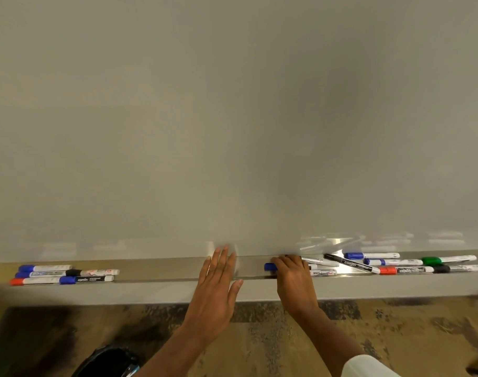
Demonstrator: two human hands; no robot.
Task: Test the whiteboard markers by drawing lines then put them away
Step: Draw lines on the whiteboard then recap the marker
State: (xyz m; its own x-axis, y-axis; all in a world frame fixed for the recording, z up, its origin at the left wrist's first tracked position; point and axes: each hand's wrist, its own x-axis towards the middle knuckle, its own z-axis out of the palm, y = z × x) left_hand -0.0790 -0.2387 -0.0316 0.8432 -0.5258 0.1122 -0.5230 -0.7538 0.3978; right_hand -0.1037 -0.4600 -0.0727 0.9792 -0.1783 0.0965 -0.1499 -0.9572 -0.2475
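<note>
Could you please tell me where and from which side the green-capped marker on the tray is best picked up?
Grip the green-capped marker at mid-barrel, coming from above and the front. It lies flat lengthwise on the tray, its white barrel exposed, with the black-capped marker close in front, so probably pinch top-down.

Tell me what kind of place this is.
Likely a classroom or meeting room. A large blank whiteboard fills the view, a metal tray runs under it with many capped markers in two groups, and patterned carpet-like floor lies below.

Markers (63,274) on tray (161,292) left, more (412,265) right
</note>
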